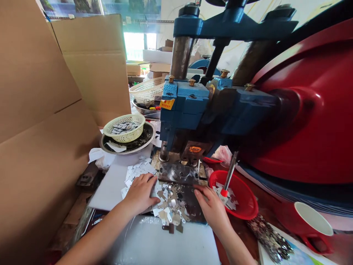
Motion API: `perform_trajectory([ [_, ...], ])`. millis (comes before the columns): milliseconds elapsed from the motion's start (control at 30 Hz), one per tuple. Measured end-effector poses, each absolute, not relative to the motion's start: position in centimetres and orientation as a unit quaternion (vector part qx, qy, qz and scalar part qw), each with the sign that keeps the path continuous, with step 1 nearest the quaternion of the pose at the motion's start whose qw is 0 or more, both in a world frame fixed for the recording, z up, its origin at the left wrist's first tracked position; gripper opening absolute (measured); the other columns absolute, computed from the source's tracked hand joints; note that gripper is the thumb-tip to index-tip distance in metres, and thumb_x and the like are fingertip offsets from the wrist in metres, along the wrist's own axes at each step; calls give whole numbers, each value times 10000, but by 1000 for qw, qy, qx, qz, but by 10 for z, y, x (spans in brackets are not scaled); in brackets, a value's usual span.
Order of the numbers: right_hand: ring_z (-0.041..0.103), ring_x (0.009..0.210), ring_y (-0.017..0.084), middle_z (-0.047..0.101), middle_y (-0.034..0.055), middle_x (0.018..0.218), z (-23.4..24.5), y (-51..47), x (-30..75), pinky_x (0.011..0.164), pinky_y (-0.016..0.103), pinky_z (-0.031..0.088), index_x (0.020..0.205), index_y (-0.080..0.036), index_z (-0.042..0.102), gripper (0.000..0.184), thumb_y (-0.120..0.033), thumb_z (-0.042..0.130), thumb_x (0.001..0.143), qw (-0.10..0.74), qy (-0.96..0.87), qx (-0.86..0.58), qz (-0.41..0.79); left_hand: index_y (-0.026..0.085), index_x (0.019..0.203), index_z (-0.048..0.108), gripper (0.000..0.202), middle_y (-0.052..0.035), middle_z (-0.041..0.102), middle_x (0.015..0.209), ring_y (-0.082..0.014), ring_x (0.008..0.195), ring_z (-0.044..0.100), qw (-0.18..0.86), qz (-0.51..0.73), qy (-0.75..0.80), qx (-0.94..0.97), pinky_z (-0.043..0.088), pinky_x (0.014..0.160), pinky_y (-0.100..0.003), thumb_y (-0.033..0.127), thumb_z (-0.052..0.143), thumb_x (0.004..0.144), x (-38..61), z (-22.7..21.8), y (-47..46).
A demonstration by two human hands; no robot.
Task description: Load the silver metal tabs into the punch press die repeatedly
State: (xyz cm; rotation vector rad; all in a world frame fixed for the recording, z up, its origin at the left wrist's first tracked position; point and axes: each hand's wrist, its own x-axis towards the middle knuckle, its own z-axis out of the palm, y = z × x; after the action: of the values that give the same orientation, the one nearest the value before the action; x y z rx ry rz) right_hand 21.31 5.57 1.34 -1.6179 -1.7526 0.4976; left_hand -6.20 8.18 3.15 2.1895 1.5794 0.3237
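Note:
My left hand (pixel 141 194) lies over a heap of small flat metal pieces (pixel 172 206) in front of the press. Its fingers reach toward the die block (pixel 179 173), and the thumb stands apart from them. Beyond its fingertips, flat pale metal pieces (pixel 139 170) lie loosely piled. My right hand (pixel 213 209) rests at the right edge of the dark base plate (pixel 190 202), its fingers stretched toward the die, tips slightly apart. No held piece shows in either hand. The blue press (pixel 184 106) stands upright above the die, with a gap beneath its punch holder.
A red bowl (pixel 248 202) with metal pieces sits at right, a metal lever (pixel 231 171) slanting over it. A large red wheel (pixel 311 110) and red mug (pixel 298 221) are farther right. At left are a cardboard sheet (pixel 93 66), a cream basket (pixel 124 138) and a steel basin (pixel 150 138).

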Motion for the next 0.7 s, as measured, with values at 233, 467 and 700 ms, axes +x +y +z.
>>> perform_trajectory([
  [233,627,893,225,687,59,909,3,46,225,807,372,488,901,-224,667,304,-413,430,867,317,-676,-647,154,245,1075,615,506,-79,510,1269,-321,1164,446,214,135,580,774,321,981,-445,373,737,601,-60,25,82],
  [467,594,844,218,673,49,893,-2,53,216,789,367,456,874,-224,674,233,-301,454,874,248,-735,-627,76,208,838,607,214,-43,596,1021,-250,1003,522,242,177,591,749,382,874,-365,291,675,653,-59,33,80],
  [700,560,818,225,655,32,798,6,69,195,705,337,395,952,-301,689,208,-234,516,859,176,-779,-602,7,218,848,603,158,8,659,798,-178,744,597,387,207,608,662,401,667,-265,341,556,760,-62,38,76],
])
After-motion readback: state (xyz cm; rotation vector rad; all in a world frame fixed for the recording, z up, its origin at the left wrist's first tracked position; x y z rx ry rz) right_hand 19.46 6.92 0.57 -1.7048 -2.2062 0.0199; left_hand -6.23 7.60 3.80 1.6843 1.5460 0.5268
